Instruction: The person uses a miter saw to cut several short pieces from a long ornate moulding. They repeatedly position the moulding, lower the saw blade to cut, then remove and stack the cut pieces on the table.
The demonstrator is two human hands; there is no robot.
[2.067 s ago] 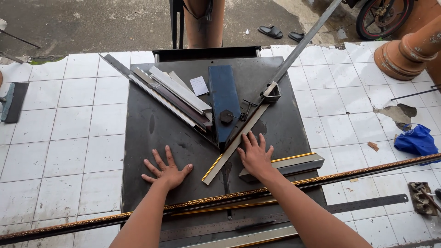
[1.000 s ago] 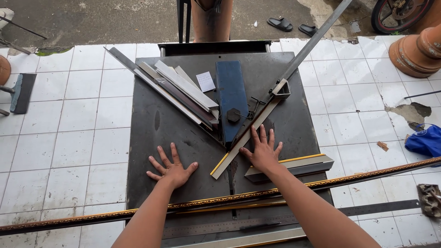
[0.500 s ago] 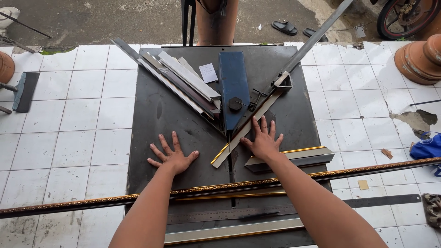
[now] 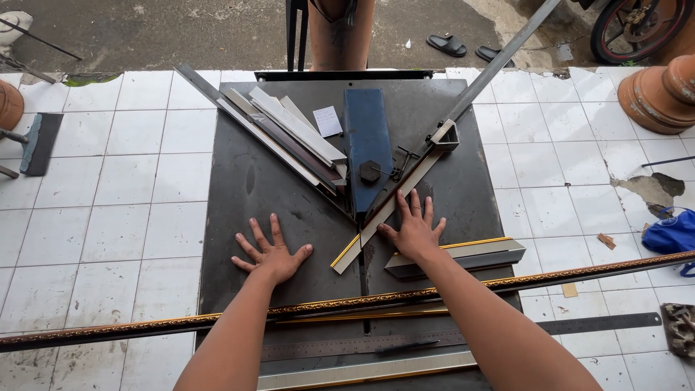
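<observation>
A long ornate gold moulding (image 4: 579, 274) crosses the lower frame over both forearms' path; a blue blade housing (image 4: 367, 145) stands at centre; left hand (image 4: 271, 253) lies spread flat on the dark counter (image 4: 239, 181); right hand (image 4: 414, 230), fingers splayed, presses beside the gold-edged strip (image 4: 376, 224); bare counter at left.

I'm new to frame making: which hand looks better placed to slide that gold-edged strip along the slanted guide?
Probably the right hand: its fingers lie beside the gold-edged strip against the slanted guide. The left hand rests flat on the dark table, apart from the strip.
</observation>
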